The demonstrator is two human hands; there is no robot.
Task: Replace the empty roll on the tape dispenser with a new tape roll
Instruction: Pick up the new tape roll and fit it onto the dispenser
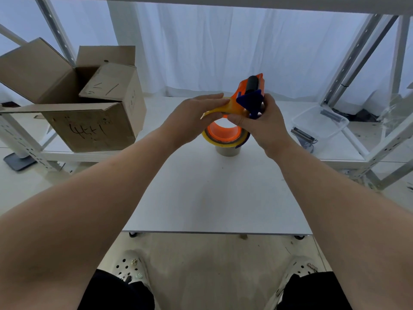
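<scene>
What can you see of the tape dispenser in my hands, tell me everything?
The tape dispenser looks like orange plastic: a black roller on top, a dark blue flap below it, a round orange hub at the bottom carrying a yellowish tape roll. It is held upright over the table. The right hand grips its body; the left hand pinches a tape strip that reaches the flap.

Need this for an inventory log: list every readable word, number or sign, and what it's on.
Shoe charm: "baby", upside down, apparently.
Cardboard box, front: handwritten black scrawl, illegible.
Its inner flap: handwritten strokes, illegible.
Its side: print too small to read.
Tape dispenser: no text visible.
</scene>
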